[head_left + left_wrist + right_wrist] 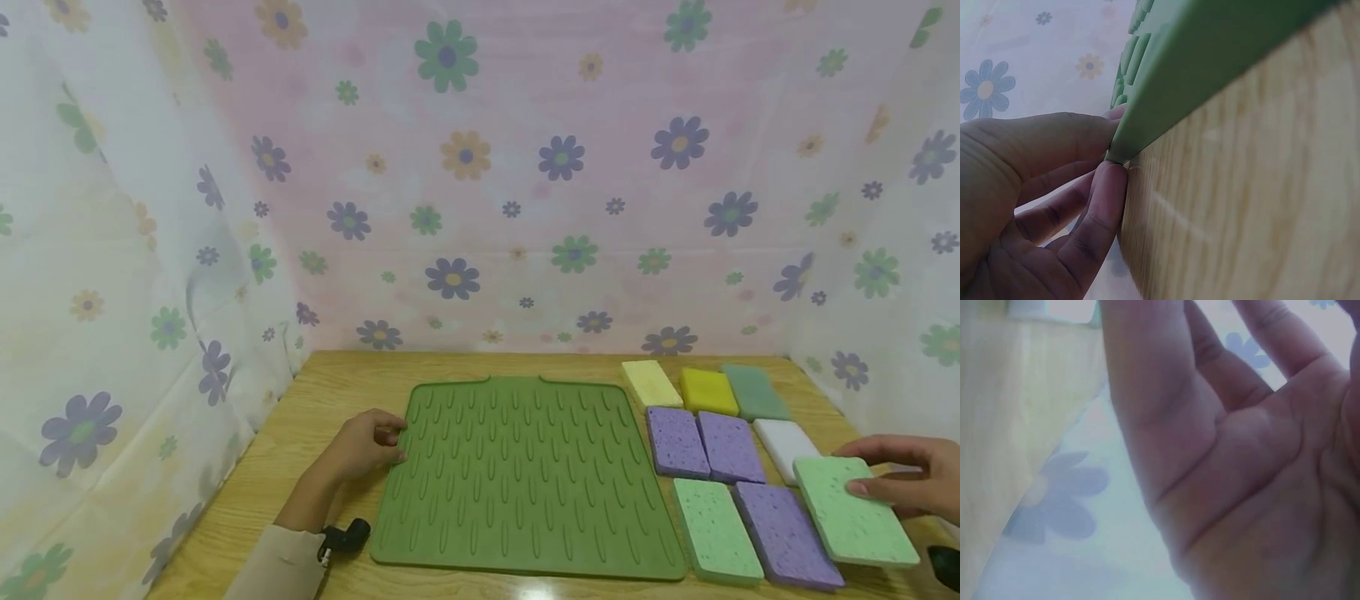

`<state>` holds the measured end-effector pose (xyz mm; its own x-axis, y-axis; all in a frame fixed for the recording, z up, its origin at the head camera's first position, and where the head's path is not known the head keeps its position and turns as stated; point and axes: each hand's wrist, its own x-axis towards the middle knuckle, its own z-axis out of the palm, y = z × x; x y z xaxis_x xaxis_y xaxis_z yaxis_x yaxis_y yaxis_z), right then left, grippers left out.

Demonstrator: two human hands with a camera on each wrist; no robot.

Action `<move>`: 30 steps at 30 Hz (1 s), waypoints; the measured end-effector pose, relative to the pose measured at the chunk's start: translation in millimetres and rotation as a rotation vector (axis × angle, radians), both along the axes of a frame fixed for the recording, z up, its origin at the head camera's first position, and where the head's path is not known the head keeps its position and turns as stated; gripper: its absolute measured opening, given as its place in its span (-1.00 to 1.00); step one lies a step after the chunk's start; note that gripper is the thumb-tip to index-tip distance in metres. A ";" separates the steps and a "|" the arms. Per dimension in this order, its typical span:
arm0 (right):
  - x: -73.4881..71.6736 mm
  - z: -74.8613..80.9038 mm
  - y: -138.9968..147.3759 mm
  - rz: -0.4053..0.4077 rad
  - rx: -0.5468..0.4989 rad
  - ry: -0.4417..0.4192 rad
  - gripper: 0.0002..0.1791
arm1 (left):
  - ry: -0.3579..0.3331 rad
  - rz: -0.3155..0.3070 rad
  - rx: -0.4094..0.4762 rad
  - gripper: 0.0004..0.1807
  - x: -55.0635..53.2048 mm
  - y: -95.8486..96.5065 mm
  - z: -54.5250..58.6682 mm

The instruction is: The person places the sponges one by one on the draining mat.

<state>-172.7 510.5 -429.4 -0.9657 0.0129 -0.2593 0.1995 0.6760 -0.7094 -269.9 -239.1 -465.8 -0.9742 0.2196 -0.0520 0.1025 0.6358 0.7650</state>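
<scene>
A green ribbed drying mat (517, 475) lies flat on the wooden table. At its left edge, my left hand (367, 446) has thumb and fingertips on the rim; in the left wrist view, the mat's edge (1160, 94) sits between the thumb and a finger. At the far right, my right hand (918, 479) grips a light green sponge (851, 517), thumb on top and other fingers mostly hidden under it. This sponge is tilted and overlaps a purple sponge (787, 533) and a white sponge (786, 446). The right wrist view shows mostly palm (1254, 487).
Right of the mat lie another light green sponge (717, 529), two purple sponges (677, 442) side by side, a pale yellow sponge (649, 385), a bright yellow sponge (708, 392) and a grey-green sponge (755, 392). Flowered cloth (525, 183) encloses the table (255, 467) at the back and sides.
</scene>
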 end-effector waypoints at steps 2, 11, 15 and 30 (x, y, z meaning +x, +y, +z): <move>-2.3 0.9 -0.7 0.004 0.062 0.030 -0.20 | -0.001 -0.006 0.005 -0.48 0.4 -0.1 0.2; -5.4 20.3 -34.1 0.118 0.163 0.231 -0.38 | 0.005 -0.013 -0.010 -0.49 0.3 -0.8 0.2; -9.4 28.2 -51.4 0.198 0.126 0.296 -0.50 | 0.011 -0.007 -0.012 -0.49 0.0 -1.4 -1.8; -11.7 38.8 -105.7 0.354 -0.114 0.391 -0.13 | 0.006 -0.005 0.006 -0.49 -1.1 -2.9 -1.4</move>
<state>-184.4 404.8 -390.6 -0.9307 -0.3379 0.1400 -0.3203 0.5682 -0.7580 -271.0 -242.0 -467.3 -0.9734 0.2247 -0.0449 0.1103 0.6309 0.7680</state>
